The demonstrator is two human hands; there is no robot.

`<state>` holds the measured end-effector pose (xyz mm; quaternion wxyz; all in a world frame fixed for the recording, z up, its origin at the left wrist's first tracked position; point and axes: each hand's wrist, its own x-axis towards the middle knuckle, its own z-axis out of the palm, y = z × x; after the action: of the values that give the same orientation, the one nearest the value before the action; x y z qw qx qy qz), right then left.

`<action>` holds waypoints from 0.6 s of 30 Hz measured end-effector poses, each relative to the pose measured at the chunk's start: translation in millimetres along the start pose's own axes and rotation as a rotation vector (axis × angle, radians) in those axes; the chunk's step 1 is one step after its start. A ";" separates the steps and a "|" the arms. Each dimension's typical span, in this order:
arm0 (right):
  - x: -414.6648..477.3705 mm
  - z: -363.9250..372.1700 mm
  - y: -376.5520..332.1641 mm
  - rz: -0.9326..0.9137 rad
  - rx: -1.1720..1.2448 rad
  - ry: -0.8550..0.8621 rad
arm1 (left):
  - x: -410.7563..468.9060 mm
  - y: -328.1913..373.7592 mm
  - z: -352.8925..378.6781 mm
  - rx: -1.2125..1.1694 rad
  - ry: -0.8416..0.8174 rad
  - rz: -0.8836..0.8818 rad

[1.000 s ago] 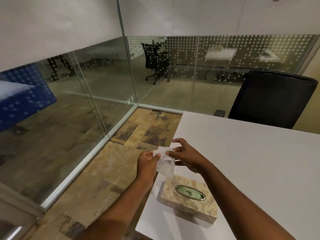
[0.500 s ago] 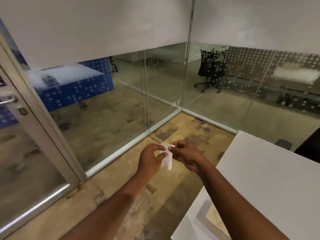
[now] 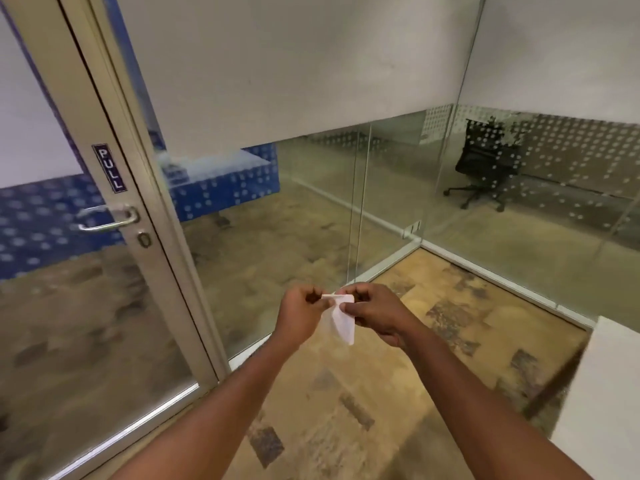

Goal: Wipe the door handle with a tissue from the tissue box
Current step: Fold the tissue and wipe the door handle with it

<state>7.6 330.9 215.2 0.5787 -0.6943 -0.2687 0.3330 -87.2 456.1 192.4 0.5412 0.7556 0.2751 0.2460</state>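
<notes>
A small white tissue (image 3: 341,320) hangs between my two hands at the middle of the view. My left hand (image 3: 300,315) pinches its upper left edge and my right hand (image 3: 375,315) pinches its upper right corner. The silver lever door handle (image 3: 109,219) sits on the pale door frame at the left, well above and to the left of my hands, with a keyhole (image 3: 144,239) just under it. A "PULL" sticker (image 3: 109,168) is above the handle. The tissue box is out of view.
The glass door (image 3: 79,306) fills the left side. Glass partition walls (image 3: 311,209) run from the door to the far right corner. A white table corner (image 3: 609,386) juts in at the right. A black office chair (image 3: 485,164) stands beyond the glass.
The view has swung left from the table and tissue box to the door, bringing the handle into sight. Both hands still hold the tissue, now folded smaller.
</notes>
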 end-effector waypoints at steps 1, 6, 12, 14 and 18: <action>11.4 12.7 -5.2 -0.011 -0.031 0.004 | 11.7 -2.7 -15.2 0.022 0.007 0.003; 55.5 61.3 -22.7 -0.141 -0.326 0.030 | 54.3 -14.4 -69.3 -0.006 -0.043 0.012; 101.9 101.3 -32.3 -0.215 -0.405 0.117 | 93.2 -30.6 -119.5 -0.054 0.035 -0.001; 116.3 112.3 -31.9 -0.204 -0.351 0.135 | 104.2 -37.7 -131.5 -0.090 0.067 -0.012; 139.9 124.7 -30.5 -0.169 -0.181 0.085 | 117.0 -43.6 -143.2 -0.133 0.079 0.009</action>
<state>0.3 520.6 210.4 0.5506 -0.7320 -0.3304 0.2275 -104.4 645.1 201.4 0.5777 0.7089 0.2760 0.2958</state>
